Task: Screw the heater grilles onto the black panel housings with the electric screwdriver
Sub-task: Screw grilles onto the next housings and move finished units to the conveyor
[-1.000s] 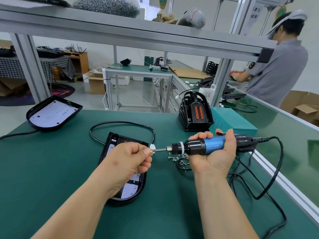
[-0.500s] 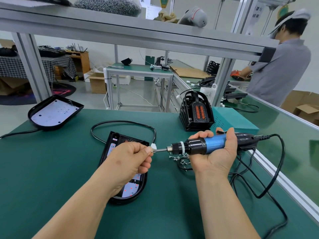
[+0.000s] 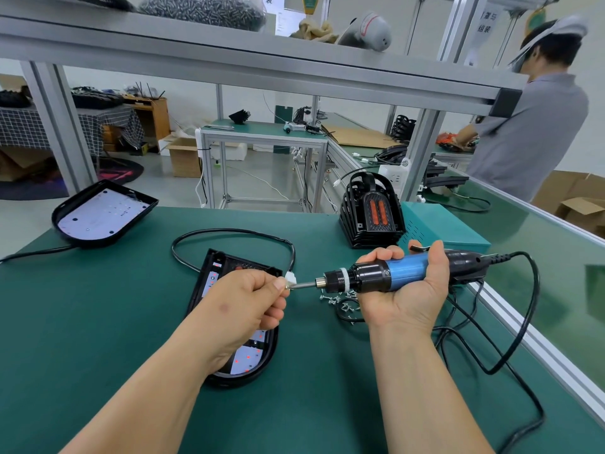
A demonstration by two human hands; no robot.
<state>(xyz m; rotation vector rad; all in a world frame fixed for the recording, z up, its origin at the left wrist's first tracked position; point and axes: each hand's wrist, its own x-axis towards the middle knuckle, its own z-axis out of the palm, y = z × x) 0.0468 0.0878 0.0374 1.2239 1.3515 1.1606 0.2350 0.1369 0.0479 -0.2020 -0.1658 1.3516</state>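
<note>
My right hand (image 3: 406, 290) grips a blue and black electric screwdriver (image 3: 386, 275), held level with its bit pointing left. My left hand (image 3: 248, 303) pinches a small screw (image 3: 289, 286) against the bit tip. Under my left hand a black panel housing (image 3: 258, 358) lies flat on the green bench, its white board with red dots partly hidden. A second black panel housing (image 3: 98, 214) sits at the far left. A stack of black heater grilles (image 3: 370, 211) with orange bars stands behind the screwdriver. Loose screws (image 3: 337, 299) lie below the tool.
A teal power box (image 3: 445, 224) stands right of the grilles. The screwdriver's black cable (image 3: 510, 348) loops over the bench's right side near its aluminium edge (image 3: 537, 342). The housing's cable (image 3: 229, 231) with a white plug curls behind. A person in grey works at the far right.
Both hands and the screwdriver stay together at the same place; the view has only shifted slightly.
</note>
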